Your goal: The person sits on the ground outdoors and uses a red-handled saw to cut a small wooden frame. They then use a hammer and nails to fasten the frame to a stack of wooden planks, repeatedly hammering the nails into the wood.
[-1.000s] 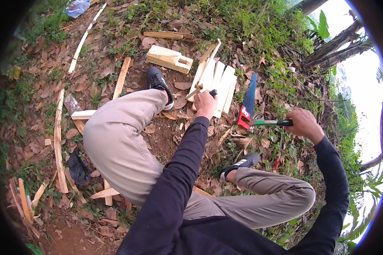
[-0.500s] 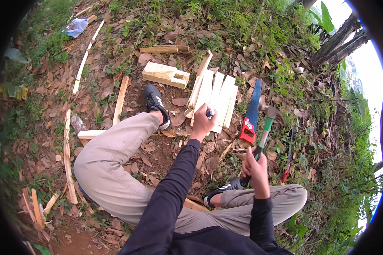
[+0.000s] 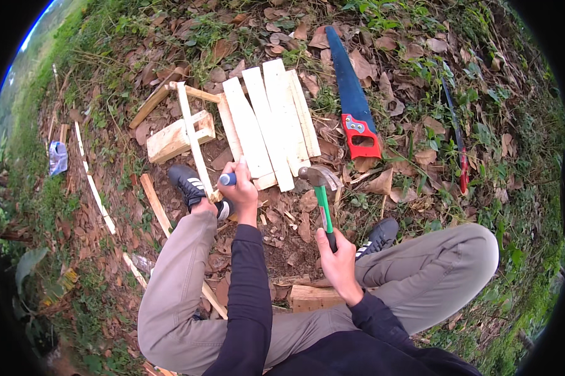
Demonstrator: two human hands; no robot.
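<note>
The right hand is closed around the lower end of a green-handled claw hammer, whose steel head hangs just over the near end of a set of pale wooden slats lying side by side on the leaf-strewn ground; gripping so far down the handle probably gives a longer swing. The left hand is curled shut on a small blue-tipped object, perhaps a marker or a tool handle, though too little of it shows to be sure, and it rests at the near edge of the slats as if steadying them. A thin strip of wood slants from the left shoe up across a short chunky block. A handsaw with a blue blade and red grip lies just right of the slats, within easy reach, and a long dark blade with a red handle lies farther right, its kind hard to make out. Another wood block sits between the legs, partly hidden by the right forearm. No nail can be made out under the hammer head.
</note>
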